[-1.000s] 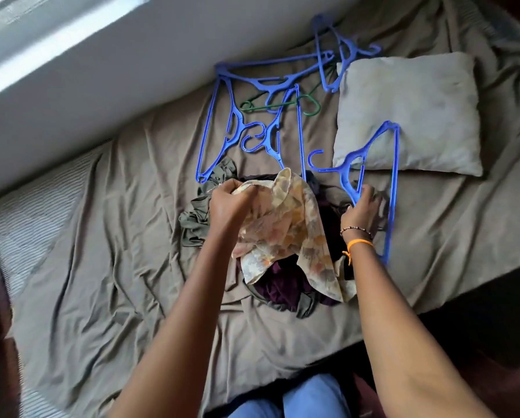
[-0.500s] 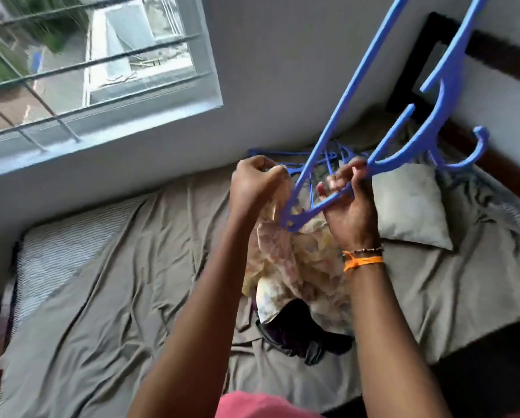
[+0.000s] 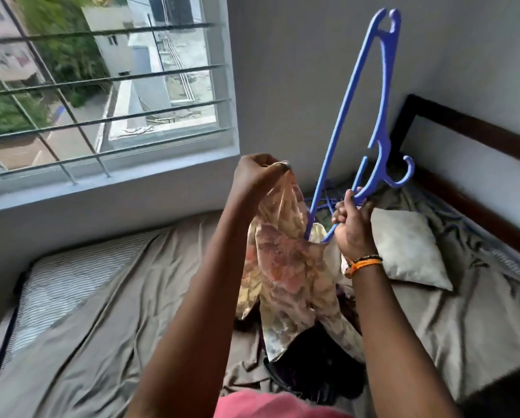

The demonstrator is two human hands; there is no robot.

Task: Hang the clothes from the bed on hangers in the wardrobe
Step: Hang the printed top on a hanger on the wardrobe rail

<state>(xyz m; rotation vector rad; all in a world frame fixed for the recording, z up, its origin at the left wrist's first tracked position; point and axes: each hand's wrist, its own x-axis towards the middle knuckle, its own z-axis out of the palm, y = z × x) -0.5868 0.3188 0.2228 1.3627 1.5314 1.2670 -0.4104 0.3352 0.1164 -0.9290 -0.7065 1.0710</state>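
A person standing at the near edge of a bed (image 3: 108, 342) lifts a floral garment (image 3: 286, 267) above the brown sheet, the left hand (image 3: 257, 176) pinching the fabric's top edge between curled fingers and thumb so that the cloth hangs down in folds. The right hand (image 3: 350, 227), wearing an orange band and a beaded bracelet (image 3: 364, 262) at the wrist, has its fingers curled tight round 1 arm of a blue plastic hanger (image 3: 370, 116). The hanger is tilted almost on end, its far shoulder pointing up toward the grey wall, its hook curling out to the right near the headboard (image 3: 463, 128), and its lower tip pushed into the opening of the garment just beside the right hand.

Below the hanging cloth, a heap of dark clothes (image 3: 310, 363) lies on the sheet near the bed's near edge. More blue hangers (image 3: 325, 200) lie against the far edge of the bed, partly hidden behind the hands; their number cannot be told. A pale pillow (image 3: 409, 248) rests on the sheet toward the headboard end, just right of the right hand. A barred window (image 3: 108, 95) sits in the wall above the bed's far edge.
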